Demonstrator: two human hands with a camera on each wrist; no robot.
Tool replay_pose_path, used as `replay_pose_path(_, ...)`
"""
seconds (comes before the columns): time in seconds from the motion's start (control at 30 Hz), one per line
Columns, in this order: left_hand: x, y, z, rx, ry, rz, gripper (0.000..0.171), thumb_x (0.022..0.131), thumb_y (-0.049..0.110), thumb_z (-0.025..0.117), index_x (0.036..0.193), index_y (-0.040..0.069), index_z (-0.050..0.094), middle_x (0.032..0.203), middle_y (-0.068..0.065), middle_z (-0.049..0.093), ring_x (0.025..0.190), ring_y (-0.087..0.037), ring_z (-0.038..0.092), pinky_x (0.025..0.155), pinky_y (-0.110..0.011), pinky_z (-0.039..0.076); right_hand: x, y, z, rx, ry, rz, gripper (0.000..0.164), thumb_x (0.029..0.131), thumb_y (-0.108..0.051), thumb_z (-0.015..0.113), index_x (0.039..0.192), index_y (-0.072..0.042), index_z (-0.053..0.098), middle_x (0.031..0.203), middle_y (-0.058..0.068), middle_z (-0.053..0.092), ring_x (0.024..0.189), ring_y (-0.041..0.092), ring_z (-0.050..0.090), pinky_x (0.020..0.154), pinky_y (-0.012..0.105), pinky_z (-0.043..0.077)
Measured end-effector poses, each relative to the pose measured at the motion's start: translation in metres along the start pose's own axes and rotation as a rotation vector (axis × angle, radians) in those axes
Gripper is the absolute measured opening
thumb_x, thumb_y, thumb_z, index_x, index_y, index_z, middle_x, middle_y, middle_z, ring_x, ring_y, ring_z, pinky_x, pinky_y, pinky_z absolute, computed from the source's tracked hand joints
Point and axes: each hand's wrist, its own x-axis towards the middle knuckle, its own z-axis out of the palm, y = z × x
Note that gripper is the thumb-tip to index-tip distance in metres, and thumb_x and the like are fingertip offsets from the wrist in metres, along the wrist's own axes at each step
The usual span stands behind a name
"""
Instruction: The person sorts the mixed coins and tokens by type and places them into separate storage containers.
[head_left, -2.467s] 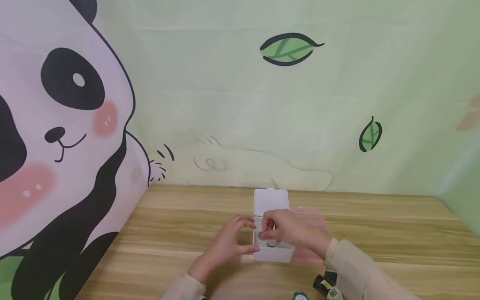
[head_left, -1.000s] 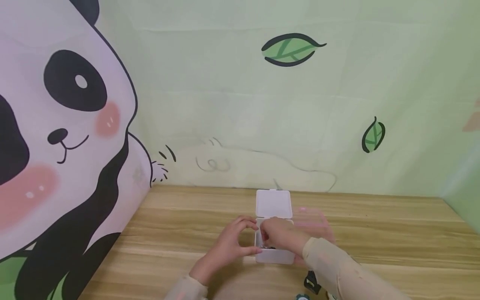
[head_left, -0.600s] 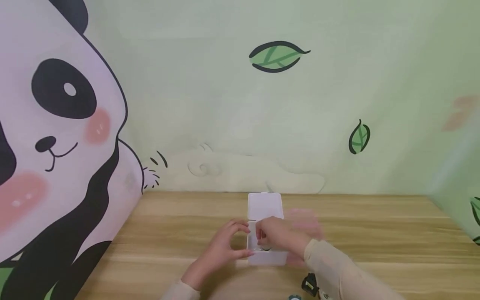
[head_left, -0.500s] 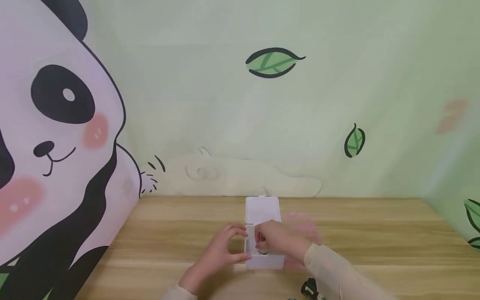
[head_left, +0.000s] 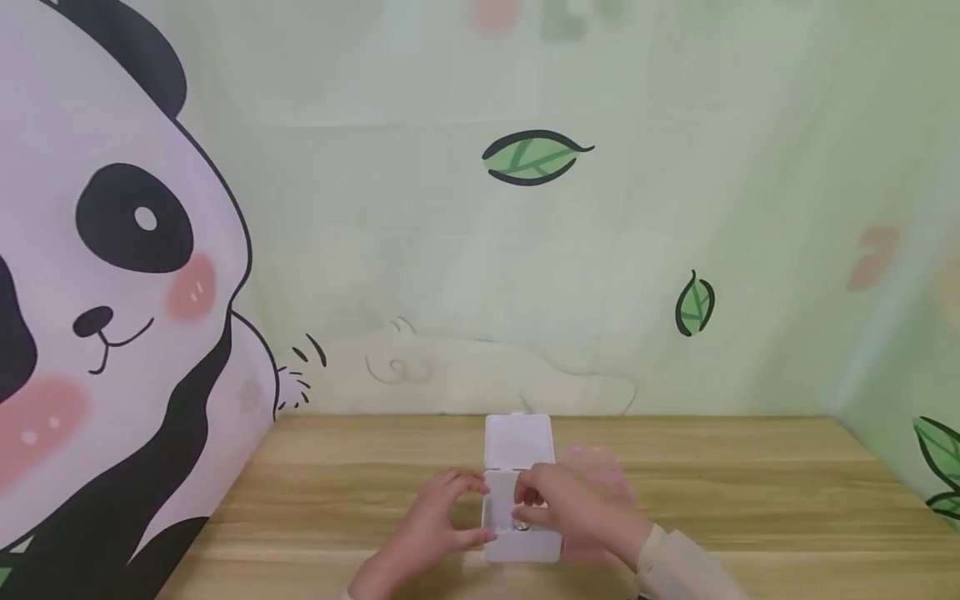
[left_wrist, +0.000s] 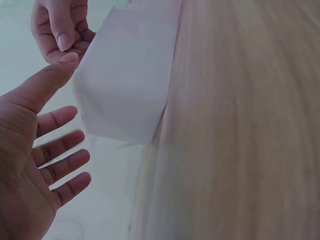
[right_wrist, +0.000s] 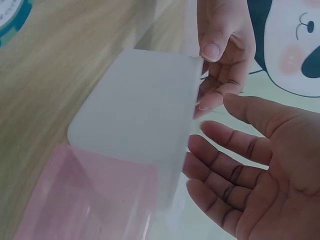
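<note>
A white plastic box (head_left: 522, 547) stands on the wooden table with its lid (head_left: 519, 440) raised at the back. My left hand (head_left: 438, 517) is at its left side, thumb by the near corner and fingers by the far one, touching or almost touching the rim. Above the box's opening is my right hand (head_left: 577, 504), its fingers loosely bent. The right wrist view shows that hand's fingers (right_wrist: 227, 187) apart with nothing visible between them. A small round object with a shiny rim (head_left: 521, 526) sits inside the box, partly hidden by the right hand; its kind is unclear.
A translucent pink sheet or container (head_left: 596, 483) lies right of the box, touching it in the right wrist view. A teal-edged round disc (right_wrist: 12, 17) is on the table nearby. A cloth with a printed panda (head_left: 135, 275) forms the back and side walls.
My right hand, earlier lowered into the box, has risen a little and its fingers have loosened. The left hand keeps its place. The head view has tilted up, so the table's near objects drop out.
</note>
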Motion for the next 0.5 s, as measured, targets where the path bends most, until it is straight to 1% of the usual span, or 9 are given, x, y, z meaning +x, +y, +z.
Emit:
replay_pose_path(0.07, -0.001, 0.003, 0.0, 0.031, 0.03, 0.008, 0.047, 0.071, 0.033, 0.083, 0.109, 0.013, 0.063, 0.124, -0.008, 0.061, 0.119, -0.028, 0.053, 0.1, -0.055, 0.042, -0.004, -0.001, -0.001, -0.046, 0.019, -0.018, 0.014, 0.088, -0.027, 0.068, 0.086, -0.014, 0.064, 0.082, -0.008, 0.063, 0.074, 0.001, 0.053, 0.068, 0.02, 0.048)
replay_pose_path(0.23, 0.0, 0.013, -0.001, 0.101, 0.123, 0.061, 0.049, 0.067, 0.031, 0.085, 0.108, 0.016, 0.064, 0.12, -0.006, 0.063, 0.116, -0.025, 0.055, 0.098, -0.054, 0.04, -0.015, -0.003, -0.005, -0.156, 0.077, -0.044, 0.022, 0.087, -0.031, 0.069, 0.097, -0.012, 0.067, 0.094, -0.002, 0.067, 0.085, 0.01, 0.059, 0.074, 0.025, 0.05)
replay_pose_path(0.37, 0.001, 0.024, -0.001, 0.13, 0.163, 0.108, 0.051, 0.067, 0.032, 0.086, 0.11, 0.017, 0.063, 0.121, -0.006, 0.062, 0.117, -0.025, 0.054, 0.097, -0.053, 0.04, -0.022, -0.002, -0.008, -0.246, 0.154, -0.048, 0.028, 0.085, -0.032, 0.07, 0.104, -0.012, 0.067, 0.102, 0.0, 0.068, 0.097, 0.015, 0.062, 0.085, 0.034, 0.051)
replay_pose_path(0.43, 0.001, 0.03, -0.001, 0.157, 0.18, 0.125, 0.052, 0.066, 0.034, 0.086, 0.11, 0.018, 0.063, 0.121, -0.006, 0.062, 0.116, -0.024, 0.054, 0.096, -0.052, 0.041, -0.026, 0.0, -0.01, -0.26, 0.181, -0.049, 0.032, 0.084, -0.032, 0.071, 0.107, -0.011, 0.066, 0.107, 0.004, 0.068, 0.102, 0.02, 0.062, 0.088, 0.039, 0.051)
replay_pose_path(0.5, 0.001, 0.035, 0.0, 0.158, 0.191, 0.133, 0.054, 0.065, 0.035, 0.086, 0.111, 0.018, 0.063, 0.121, -0.005, 0.062, 0.116, -0.024, 0.054, 0.096, -0.052, 0.04, -0.031, 0.005, -0.011, -0.276, 0.207, -0.065, 0.034, 0.083, -0.031, 0.072, 0.109, -0.01, 0.065, 0.109, 0.005, 0.067, 0.104, 0.023, 0.062, 0.091, 0.043, 0.049)
